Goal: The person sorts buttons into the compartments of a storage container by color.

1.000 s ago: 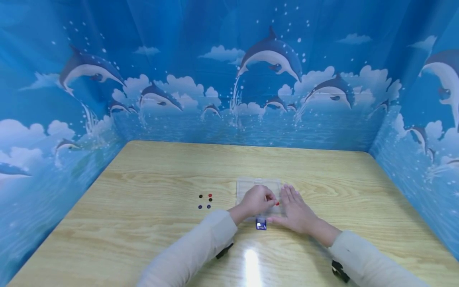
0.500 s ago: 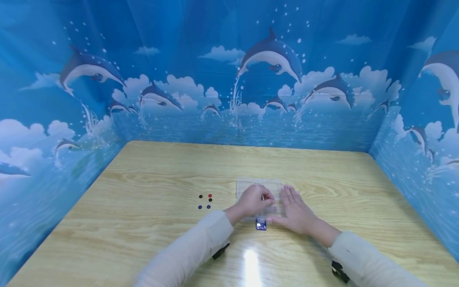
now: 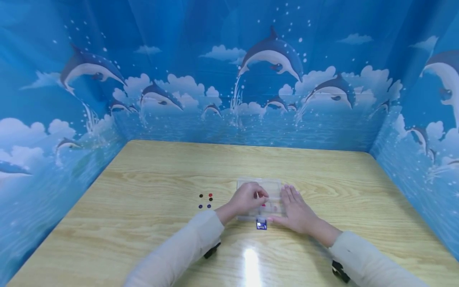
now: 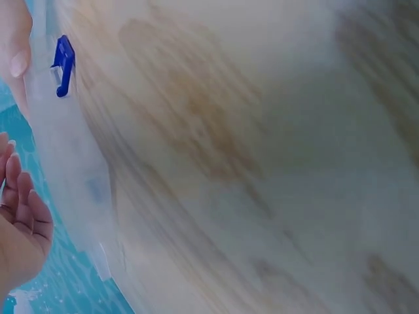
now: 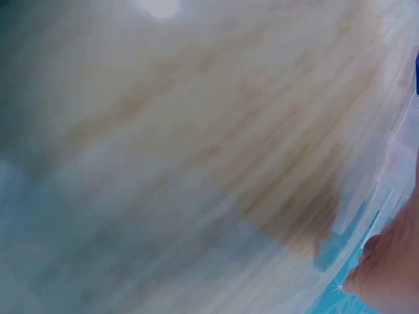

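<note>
The work in hand looks to be the close handling of a small red piece [image 3: 263,205] at the near half of the open clear box [image 3: 273,186]. The left hand [image 3: 248,196] is over the left part of the box, its fingers curled and the tips of its grip together just beside that piece; seen from above and so small, it could be pinched or merely lying beneath the fingertips, and I cannot tell which. The right hand [image 3: 297,211] lies with straight fingers at the right edge of the box, its grip spread and clamped on nothing, apparently bracing it. The next move calls for fine fingertip control, with the box held steady. To the left of the box, well apart from it on the desk [image 3: 161,171], lie two black discs [image 3: 210,199], a red disc [image 3: 210,195] and two blue discs [image 3: 209,206]. A blue clasp [image 3: 261,224] juts from the box's near edge, close to the right thumb. The left hand hides part of the box, while the right hand limits access from that side. Beyond the box hangs a dolphin-printed curtain [image 3: 222,95].
</note>
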Tool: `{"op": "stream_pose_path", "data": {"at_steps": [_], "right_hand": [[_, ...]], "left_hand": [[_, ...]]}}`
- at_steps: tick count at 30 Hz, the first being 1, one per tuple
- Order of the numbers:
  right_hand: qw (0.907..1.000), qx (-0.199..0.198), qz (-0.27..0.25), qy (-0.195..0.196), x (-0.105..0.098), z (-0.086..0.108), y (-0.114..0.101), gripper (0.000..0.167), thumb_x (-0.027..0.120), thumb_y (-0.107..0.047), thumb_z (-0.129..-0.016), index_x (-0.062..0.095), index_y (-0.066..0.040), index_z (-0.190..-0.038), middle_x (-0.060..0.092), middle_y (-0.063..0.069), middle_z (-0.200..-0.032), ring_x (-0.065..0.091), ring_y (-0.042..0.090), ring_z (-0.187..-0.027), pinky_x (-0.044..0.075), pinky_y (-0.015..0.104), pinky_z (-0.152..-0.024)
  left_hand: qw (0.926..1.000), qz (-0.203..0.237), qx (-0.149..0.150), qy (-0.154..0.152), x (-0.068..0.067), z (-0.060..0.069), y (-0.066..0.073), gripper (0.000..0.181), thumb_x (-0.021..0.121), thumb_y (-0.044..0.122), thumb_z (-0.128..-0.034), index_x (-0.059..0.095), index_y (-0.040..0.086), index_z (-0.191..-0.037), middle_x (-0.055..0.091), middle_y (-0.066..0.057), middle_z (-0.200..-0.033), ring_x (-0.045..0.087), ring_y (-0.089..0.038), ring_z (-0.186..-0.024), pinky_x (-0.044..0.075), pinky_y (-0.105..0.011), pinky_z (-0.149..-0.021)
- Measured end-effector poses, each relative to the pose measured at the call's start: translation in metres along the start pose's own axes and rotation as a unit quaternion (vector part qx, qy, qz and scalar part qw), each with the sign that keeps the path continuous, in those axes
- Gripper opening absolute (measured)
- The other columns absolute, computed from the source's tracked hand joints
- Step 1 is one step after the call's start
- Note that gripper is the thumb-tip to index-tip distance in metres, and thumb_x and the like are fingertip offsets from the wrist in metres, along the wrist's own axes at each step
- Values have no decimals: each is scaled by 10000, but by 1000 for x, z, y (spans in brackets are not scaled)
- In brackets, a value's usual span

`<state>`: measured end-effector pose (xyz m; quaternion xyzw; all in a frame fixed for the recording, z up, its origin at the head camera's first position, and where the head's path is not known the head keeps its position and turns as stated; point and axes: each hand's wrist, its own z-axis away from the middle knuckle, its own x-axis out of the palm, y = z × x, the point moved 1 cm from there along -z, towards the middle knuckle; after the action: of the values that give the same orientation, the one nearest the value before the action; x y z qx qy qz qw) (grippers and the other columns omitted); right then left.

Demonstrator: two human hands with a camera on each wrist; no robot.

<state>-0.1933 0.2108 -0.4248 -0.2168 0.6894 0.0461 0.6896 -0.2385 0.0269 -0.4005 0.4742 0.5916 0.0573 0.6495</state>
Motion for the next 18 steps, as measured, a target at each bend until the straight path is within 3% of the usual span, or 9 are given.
{"op": "stream_pose_path", "data": {"at_steps": [7, 15, 18], "right_hand": [[10000, 27, -55, 11, 0, 0, 0, 1009, 537, -611, -820, 206, 154, -1389, 167, 347, -1465, 131, 483, -1374, 167, 554, -1120], [10000, 26, -16, 24, 0, 0, -1, 1017, 538, -614, -817, 204, 160, -1386, 171, 351, -1461, 135, 482, -1374, 166, 554, -1120], [10000, 20, 8, 24, 0, 0, -1, 1018, 532, -620, -817, 208, 160, -1385, 174, 351, -1460, 138, 482, -1374, 165, 552, -1121]], "left_hand": [[9998, 147, -14, -120, -5, 7, -7, 125, 664, 156, -841, 713, 89, -935, 640, 7, -816, 518, -32, -714, 446, -133, -654], [9998, 199, 71, 7, -15, 11, -12, 162, 667, 160, -841, 716, 82, -975, 664, -18, -842, 542, -61, -736, 455, -148, -640], [9998, 188, -55, 10, -18, 13, -14, 185, 667, 185, -844, 712, 100, -1003, 660, -5, -857, 532, -58, -738, 449, -151, -624]]}}
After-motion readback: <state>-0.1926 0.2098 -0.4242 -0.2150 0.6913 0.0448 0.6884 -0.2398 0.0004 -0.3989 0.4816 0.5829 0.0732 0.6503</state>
